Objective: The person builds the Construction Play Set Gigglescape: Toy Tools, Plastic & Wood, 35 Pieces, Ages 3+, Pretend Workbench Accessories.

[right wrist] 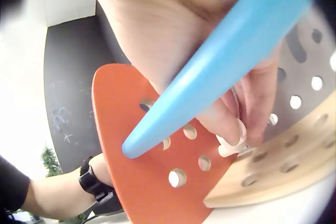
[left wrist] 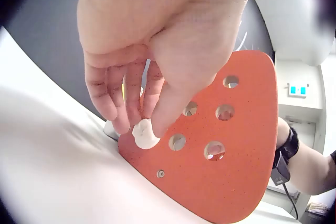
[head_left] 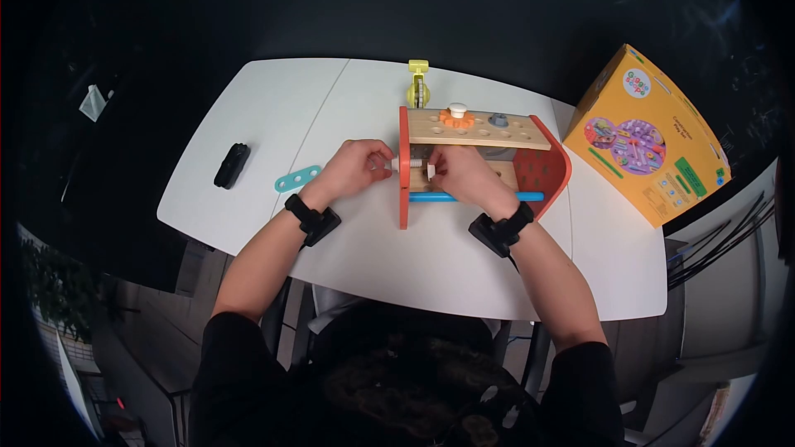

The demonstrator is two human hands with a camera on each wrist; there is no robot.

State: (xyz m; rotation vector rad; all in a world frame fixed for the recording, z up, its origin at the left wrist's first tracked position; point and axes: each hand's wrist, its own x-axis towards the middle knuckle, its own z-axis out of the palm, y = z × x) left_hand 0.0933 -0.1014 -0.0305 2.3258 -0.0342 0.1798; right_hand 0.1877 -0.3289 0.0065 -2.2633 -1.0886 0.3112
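The left hand (head_left: 352, 170) pinches the round white head (left wrist: 146, 133) of a bolt against the outer face of the red holed side panel (left wrist: 241, 129). Inside the toy bench, the bolt's white threaded shaft (head_left: 416, 163) sticks out from that panel. Beside the shaft's end, the right hand (head_left: 470, 178) holds a small white piece (head_left: 431, 170) between thumb and fingers. In the right wrist view this white piece (right wrist: 233, 140) is partly covered by the fingertips; whether it touches the shaft cannot be told. A blue rod (right wrist: 210, 66) crosses in front of the right hand.
The bench's wooden top (head_left: 513, 129) carries an orange gear (head_left: 457, 119) and a grey piece (head_left: 498, 120). Behind stands a yellow-green toy (head_left: 418, 87). A teal holed strip (head_left: 298, 179) and a black object (head_left: 232, 165) lie left; a yellow box (head_left: 654, 141) stands right.
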